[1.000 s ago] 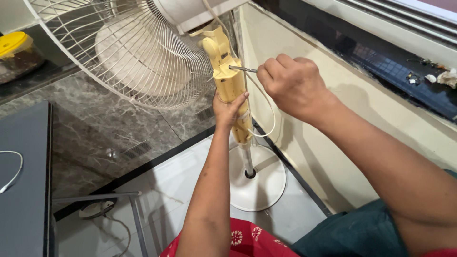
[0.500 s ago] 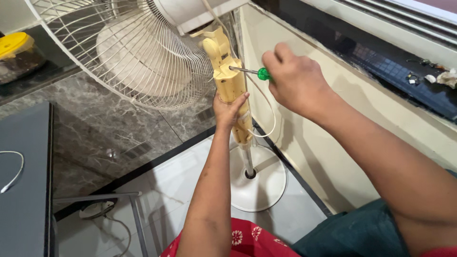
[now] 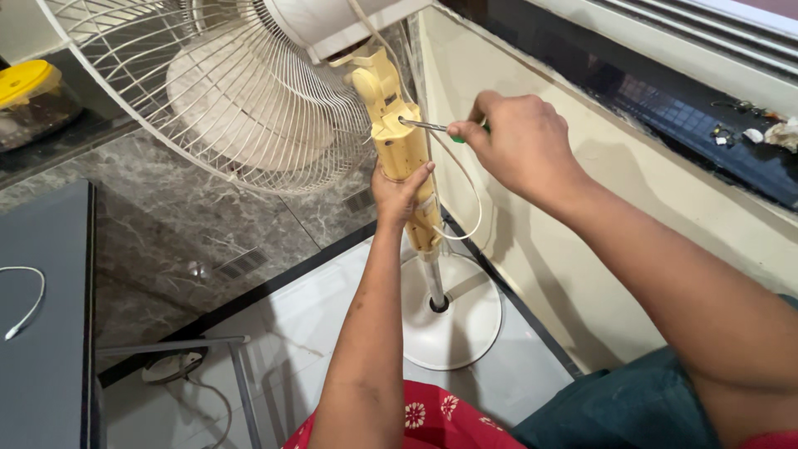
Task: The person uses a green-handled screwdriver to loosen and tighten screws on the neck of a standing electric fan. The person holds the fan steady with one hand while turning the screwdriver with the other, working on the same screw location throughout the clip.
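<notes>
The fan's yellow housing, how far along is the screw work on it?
Done: nothing visibly removed; yellow housing sits whole on the pole. In hand: left hand steadies it, right hand holds the screwdriver tip against it. Left: screw not out, housing closed.

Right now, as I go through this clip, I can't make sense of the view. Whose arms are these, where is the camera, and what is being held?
There is only one picture, taken by a camera worn on a person's head and looking down, so both bare arms are that person's own. In front stands a pedestal fan: a white wire cage on top, a yellowed control column below it, and a round white base on the tiled floor. The left hand wraps around the column from below. The right hand has its grip closed on a screwdriver with a green handle, its metal tip set against the column's side. A white cord loops beside the column. At far left, a yellow-lidded container sits on a dark ledge.
</notes>
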